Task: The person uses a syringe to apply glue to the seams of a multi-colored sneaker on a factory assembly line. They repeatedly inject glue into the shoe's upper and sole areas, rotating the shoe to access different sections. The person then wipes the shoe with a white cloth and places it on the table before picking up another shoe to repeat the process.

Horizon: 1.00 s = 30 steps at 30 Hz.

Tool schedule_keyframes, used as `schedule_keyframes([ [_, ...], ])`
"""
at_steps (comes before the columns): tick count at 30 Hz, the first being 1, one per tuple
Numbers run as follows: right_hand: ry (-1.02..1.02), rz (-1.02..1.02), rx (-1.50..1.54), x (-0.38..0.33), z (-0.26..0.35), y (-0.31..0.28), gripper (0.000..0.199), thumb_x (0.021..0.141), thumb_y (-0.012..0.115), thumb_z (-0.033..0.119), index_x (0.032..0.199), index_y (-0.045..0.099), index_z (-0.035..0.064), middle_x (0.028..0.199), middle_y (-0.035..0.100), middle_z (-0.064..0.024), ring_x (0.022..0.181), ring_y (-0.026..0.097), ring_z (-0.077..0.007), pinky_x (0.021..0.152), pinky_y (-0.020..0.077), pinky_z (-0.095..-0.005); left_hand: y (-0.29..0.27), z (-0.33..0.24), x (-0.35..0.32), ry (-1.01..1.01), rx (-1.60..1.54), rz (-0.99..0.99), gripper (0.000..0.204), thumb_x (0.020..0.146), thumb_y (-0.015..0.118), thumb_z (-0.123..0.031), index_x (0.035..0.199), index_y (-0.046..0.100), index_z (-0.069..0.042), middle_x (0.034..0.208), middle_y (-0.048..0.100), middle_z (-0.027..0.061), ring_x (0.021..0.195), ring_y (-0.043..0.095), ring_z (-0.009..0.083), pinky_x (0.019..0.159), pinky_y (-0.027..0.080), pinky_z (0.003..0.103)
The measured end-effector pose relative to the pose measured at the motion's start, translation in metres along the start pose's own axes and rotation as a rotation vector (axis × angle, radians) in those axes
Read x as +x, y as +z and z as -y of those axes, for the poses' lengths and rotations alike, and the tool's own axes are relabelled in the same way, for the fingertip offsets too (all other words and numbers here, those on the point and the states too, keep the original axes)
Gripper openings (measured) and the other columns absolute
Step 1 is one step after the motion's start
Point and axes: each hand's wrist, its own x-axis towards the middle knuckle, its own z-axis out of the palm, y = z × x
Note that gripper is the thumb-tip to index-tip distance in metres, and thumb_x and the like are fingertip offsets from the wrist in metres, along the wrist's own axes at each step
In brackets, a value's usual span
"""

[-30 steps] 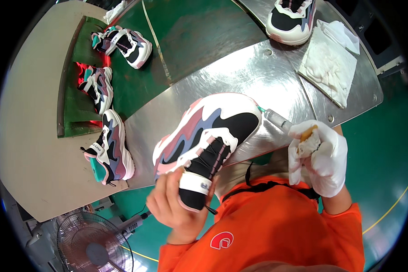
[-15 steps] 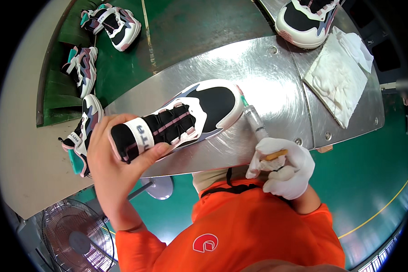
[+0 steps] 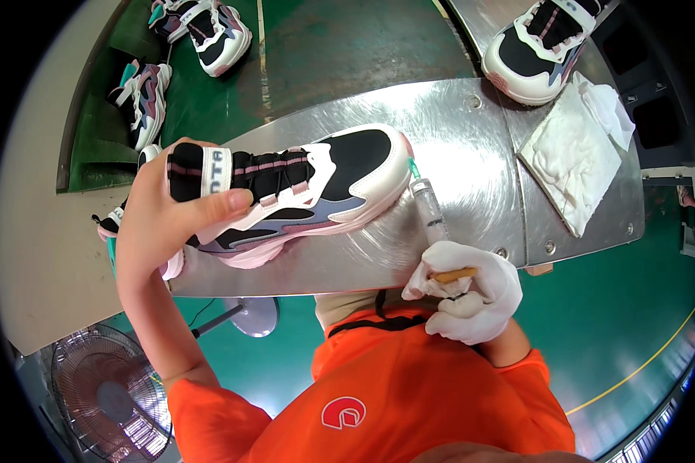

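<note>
A black, white and pink sneaker (image 3: 354,166) is held above the metal table, its toe pointing right and its near side tilted up to show the pink sole edge. My bare left hand (image 3: 148,208) is closed round the heel end, thumb on the near side by the laces. In my white-gloved right hand (image 3: 479,297) is a clear syringe (image 3: 428,208) with a green nozzle. The nozzle's tip meets, or nearly meets, the sole edge at the toe. A yellow-brown piece (image 3: 453,275) and some white cloth also show among the gloved fingers.
Another sneaker (image 3: 529,65) stands at the far right, by a folded white cloth (image 3: 575,158) on a board. More sneakers (image 3: 145,104) lie along the green trough at left. A fan (image 3: 114,397) stands at lower left. The metal table's (image 3: 471,154) front edge runs before me.
My left hand has rolled the sneaker, so its near side and pink sole edge now show more. The syringe nozzle stays at the toe. The whole view has shifted slightly.
</note>
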Motion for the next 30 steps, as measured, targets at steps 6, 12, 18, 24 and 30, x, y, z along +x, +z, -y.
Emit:
schedule_keyframes([
  [6, -0.032, -0.059, -0.194, -0.004, 0.006, 0.002, 0.056, 0.065, 0.083, 0.004, 0.114, 0.057, -0.0056, 0.077, 0.066, -0.0086, 0.068, 0.065, -0.0194, 0.065, 0.0537, -0.0281, -0.005, 0.001, 0.005, 0.023, 0.038, 0.016, 0.042, 0.065, 0.084, -0.026, 0.090, 0.062, 0.000, 0.077, 0.066, 0.0031, 0.068, 0.059, 0.0075, 0.063, 0.046, 0.023],
  [12, 0.043, -0.082, -0.046, -0.010, 0.002, 0.002, 0.056, 0.065, 0.081, 0.003, 0.115, 0.058, -0.0059, 0.081, 0.067, -0.0098, 0.071, 0.065, -0.0168, 0.066, 0.0533, -0.0279, -0.003, -0.003, -0.001, 0.055, 0.127, -0.023, 0.046, 0.063, 0.085, -0.031, 0.089, 0.063, 0.000, 0.077, 0.066, 0.0035, 0.069, 0.058, 0.0087, 0.064, 0.046, 0.024],
  [18, 0.129, -0.099, -0.108, -0.020, 0.006, -0.012, 0.055, 0.065, 0.079, -0.003, 0.115, 0.057, -0.0058, 0.084, 0.067, -0.0112, 0.075, 0.065, -0.0165, 0.070, 0.0529, -0.0283, 0.007, -0.009, -0.015, 0.087, 0.162, -0.051, 0.045, 0.062, 0.087, -0.028, 0.090, 0.062, -0.002, 0.079, 0.065, 0.0036, 0.073, 0.058, 0.0093, 0.069, 0.047, 0.026],
  [24, 0.023, -0.334, -0.120, -0.039, 0.014, -0.033, 0.062, 0.061, 0.074, -0.008, 0.119, 0.051, -0.0006, 0.091, 0.065, -0.0107, 0.079, 0.063, -0.0147, 0.073, 0.0518, -0.0271, -0.018, -0.023, -0.025, 0.467, 0.651, 0.353, 0.073, 0.063, 0.084, -0.044, 0.116, 0.060, 0.001, 0.110, 0.060, 0.0163, 0.106, 0.057, 0.0327, 0.090, 0.046, 0.038],
  [30, 0.084, -0.582, -0.405, -0.034, 0.030, -0.053, 0.053, 0.071, 0.069, -0.004, 0.121, 0.052, 0.0024, 0.096, 0.062, -0.0069, 0.078, 0.061, -0.0112, 0.068, 0.0515, -0.0242, 0.044, -0.042, 0.090, 0.577, 0.574, 0.748, 0.078, 0.084, 0.063, -0.058, 0.136, 0.048, -0.003, 0.125, 0.057, 0.0177, 0.114, 0.055, 0.0310, 0.098, 0.043, 0.038],
])
